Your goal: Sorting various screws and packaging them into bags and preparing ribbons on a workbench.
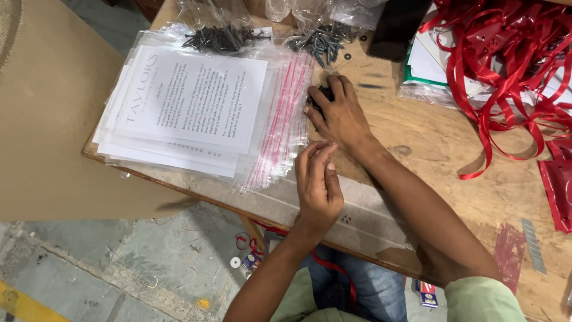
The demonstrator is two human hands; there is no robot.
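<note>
On the counter [429, 143], the right hand [341, 113] presses curled fingers over a small dark heap of screws [323, 94] just beside the stacked zip bags [280, 113], while the left hand [317, 185] hovers nearby, fingertips pinched together, contents unclear.

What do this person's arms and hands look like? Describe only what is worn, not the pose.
Both hands are bare: no gloves, rings or watch show on the left hand or the right hand. The forearms are bare too. Pale green sleeves are pushed up near the elbows, at the bottom edge of the view. The fingernails are short and unpainted.
</note>
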